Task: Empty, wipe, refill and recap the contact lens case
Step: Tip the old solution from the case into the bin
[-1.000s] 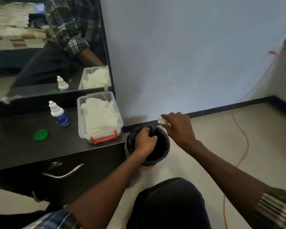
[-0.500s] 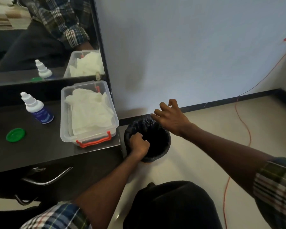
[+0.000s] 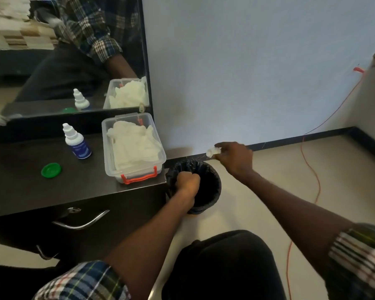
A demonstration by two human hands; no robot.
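The right hand (image 3: 236,160) pinches a small white piece (image 3: 212,152) beyond the black bin (image 3: 214,191); the left hand (image 3: 187,182) is clenched inside it, its contents hidden.

The desk's right edge is crowded by the tub (image 3: 134,148), which is flanked by the bottle (image 3: 76,141) and green cap (image 3: 51,170). Bare desk (image 3: 13,187) is left along the front edge. The bin (image 3: 212,187) mouth is blocked by the left hand (image 3: 187,182).

It looked like a bedroom: left of the hands stood a dresser (image 3: 52,191) whose mirror (image 3: 63,57) reflected a bed, a bin (image 3: 212,191) beneath them.
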